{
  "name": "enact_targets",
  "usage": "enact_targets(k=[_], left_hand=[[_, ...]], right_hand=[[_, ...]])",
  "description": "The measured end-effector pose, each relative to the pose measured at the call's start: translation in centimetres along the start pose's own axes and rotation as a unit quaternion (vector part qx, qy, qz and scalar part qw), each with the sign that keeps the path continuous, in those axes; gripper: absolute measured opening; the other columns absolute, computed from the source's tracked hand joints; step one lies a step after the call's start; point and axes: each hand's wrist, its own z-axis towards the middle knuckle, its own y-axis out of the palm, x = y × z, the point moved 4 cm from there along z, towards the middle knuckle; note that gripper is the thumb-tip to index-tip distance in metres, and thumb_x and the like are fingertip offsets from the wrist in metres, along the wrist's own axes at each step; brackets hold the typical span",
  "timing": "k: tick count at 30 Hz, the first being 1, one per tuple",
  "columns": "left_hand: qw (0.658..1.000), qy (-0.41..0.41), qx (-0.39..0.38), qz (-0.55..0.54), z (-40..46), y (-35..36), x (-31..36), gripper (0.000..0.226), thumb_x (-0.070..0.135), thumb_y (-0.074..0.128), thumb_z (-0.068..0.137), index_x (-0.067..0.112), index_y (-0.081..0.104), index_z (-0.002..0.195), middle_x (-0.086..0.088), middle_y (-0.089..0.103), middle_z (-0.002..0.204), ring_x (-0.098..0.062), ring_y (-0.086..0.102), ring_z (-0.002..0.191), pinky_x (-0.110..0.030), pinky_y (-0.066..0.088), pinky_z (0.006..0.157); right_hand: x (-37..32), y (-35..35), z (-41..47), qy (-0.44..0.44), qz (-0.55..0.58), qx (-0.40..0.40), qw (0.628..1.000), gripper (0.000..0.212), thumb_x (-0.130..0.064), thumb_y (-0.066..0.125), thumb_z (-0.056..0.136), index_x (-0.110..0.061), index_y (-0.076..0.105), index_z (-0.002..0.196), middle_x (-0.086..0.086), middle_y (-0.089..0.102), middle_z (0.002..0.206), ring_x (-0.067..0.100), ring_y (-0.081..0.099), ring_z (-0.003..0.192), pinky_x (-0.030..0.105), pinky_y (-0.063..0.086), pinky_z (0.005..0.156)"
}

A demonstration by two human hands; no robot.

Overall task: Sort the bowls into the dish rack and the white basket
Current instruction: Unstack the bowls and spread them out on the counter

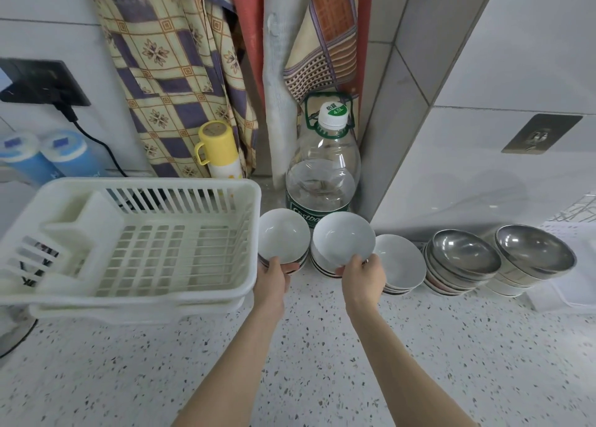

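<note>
Left hand (272, 278) is gripping one white bowl (283, 234); right hand (362, 276) at three o'clock is gripping another bowl (342, 238). Maybe five stacks are sitting there.

White wall tiles (483, 55) are reflecting light beyond the hands. A speckled countertop (322, 362) is lying beneath them, patterned cloths (167, 71) hanging above.
</note>
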Motion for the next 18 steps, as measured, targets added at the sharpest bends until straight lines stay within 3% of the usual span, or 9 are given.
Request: enact_targets(k=[3, 5, 7, 10, 13, 16, 18], left_hand=[[0.998, 0.029, -0.044, -0.023, -0.9, 0.4, 0.3, 0.039, 0.005, 0.040, 0.101, 0.036, 0.047, 0.123, -0.004, 0.075, 0.067, -0.006, 0.039, 0.042, -0.015, 0.024, 0.035], [0.996, 0.056, -0.068, -0.033, -1.8, 0.7, 0.8, 0.053, 0.002, 0.041, 0.101, 0.039, 0.037, 0.138, -0.004, 0.076, 0.085, -0.012, 0.059, 0.059, -0.017, 0.024, 0.036], [0.993, 0.075, -0.088, -0.037, -2.6, 1.1, 1.1, 0.061, -0.001, 0.042, 0.100, 0.042, 0.033, 0.143, -0.008, 0.070, 0.103, -0.014, 0.068, 0.068, -0.019, 0.022, 0.039], [0.990, 0.080, -0.113, -0.013, -3.9, 1.5, 1.2, 0.062, 0.001, 0.043, 0.100, 0.046, 0.032, 0.142, -0.017, 0.068, 0.100, -0.008, 0.063, 0.057, -0.019, 0.023, 0.039], [0.988, 0.066, -0.137, 0.018, -5.5, 0.9, 0.2, 0.058, 0.005, 0.043, 0.101, 0.046, 0.032, 0.141, -0.024, 0.068, 0.093, -0.004, 0.044, 0.038, -0.018, 0.024, 0.037], [0.988, 0.038, -0.144, 0.038, -7.4, -0.8, -1.4, 0.058, 0.009, 0.043, 0.102, 0.056, 0.032, 0.134, -0.017, 0.072, 0.075, -0.008, 0.030, 0.039, -0.020, 0.025, 0.040], [0.990, 0.027, -0.133, 0.042, -8.5, -2.2, -2.6, 0.057, 0.010, 0.043, 0.102, 0.060, 0.034, 0.129, -0.016, 0.072, 0.072, -0.008, 0.032, 0.039, -0.021, 0.025, 0.042]], right_hand=[[-0.4, -1.5, -0.6, -0.012, 0.050, -0.001, 0.999, 0.015, -0.009, 0.037, 0.091, -0.015, 0.050, 0.086, 0.003, 0.065, 0.057, 0.003, 0.056, 0.048, 0.027, 0.041, 0.051], [-0.5, -2.7, -1.1, -0.025, 0.073, 0.000, 0.997, 0.015, -0.008, 0.038, 0.090, -0.013, 0.052, 0.088, 0.001, 0.063, 0.056, 0.008, 0.055, 0.054, 0.026, 0.040, 0.050], [-0.5, -3.8, -1.5, -0.036, 0.090, -0.003, 0.995, 0.016, -0.009, 0.039, 0.090, -0.012, 0.055, 0.091, 0.002, 0.064, 0.059, 0.007, 0.055, 0.054, 0.024, 0.040, 0.047], [-0.1, -5.5, -2.3, -0.039, 0.110, 0.001, 0.993, 0.018, -0.008, 0.040, 0.090, -0.014, 0.057, 0.092, 0.001, 0.062, 0.059, 0.003, 0.053, 0.051, 0.020, 0.039, 0.044], [0.9, -7.4, -3.0, -0.040, 0.129, 0.001, 0.991, 0.022, -0.004, 0.040, 0.089, -0.009, 0.059, 0.098, 0.001, 0.059, 0.058, 0.002, 0.053, 0.049, 0.018, 0.038, 0.042], [2.5, -9.1, -3.8, -0.037, 0.118, 0.002, 0.992, 0.022, -0.004, 0.041, 0.088, -0.009, 0.060, 0.098, 0.001, 0.058, 0.058, -0.001, 0.053, 0.046, 0.016, 0.037, 0.039], [3.9, -9.8, -4.2, -0.030, 0.108, -0.005, 0.994, 0.022, -0.003, 0.041, 0.087, -0.010, 0.060, 0.095, 0.001, 0.057, 0.056, 0.002, 0.052, 0.046, 0.016, 0.037, 0.039]])
